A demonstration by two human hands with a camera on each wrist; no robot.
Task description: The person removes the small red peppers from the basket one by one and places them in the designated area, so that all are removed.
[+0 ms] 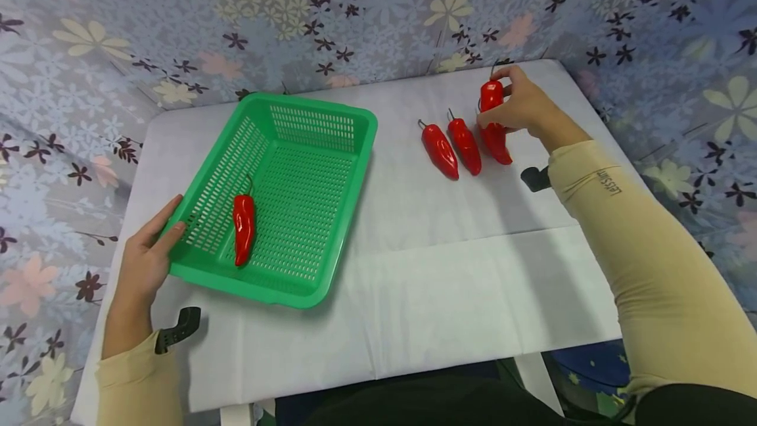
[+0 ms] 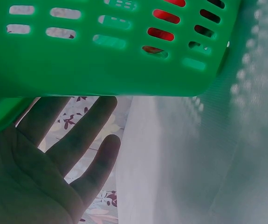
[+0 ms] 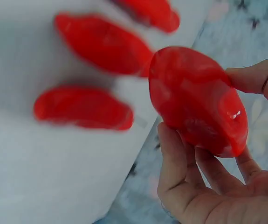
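Observation:
On the left in the head view, my left hand (image 1: 142,261) grips the near-left corner of a green plastic basket (image 1: 307,202), thumb over the rim. The left wrist view shows fingers (image 2: 80,142) spread against the outside of its slotted wall. One red chili pepper (image 1: 244,229) lies inside the basket. At the far right of the table, my right hand (image 1: 523,104) holds another red pepper (image 3: 196,100) between thumb and fingers, above the table. Below and beside it lie three more red peppers (image 1: 439,151), (image 1: 464,145), (image 1: 497,144) in a loose row.
A white cloth (image 1: 426,294) covers the table, with a crease running across it. Flowered wallpaper or fabric (image 1: 378,25) rises behind the table's far edge and along both sides. Part of a dark blue patterned thing (image 1: 591,367) shows below the near-right edge.

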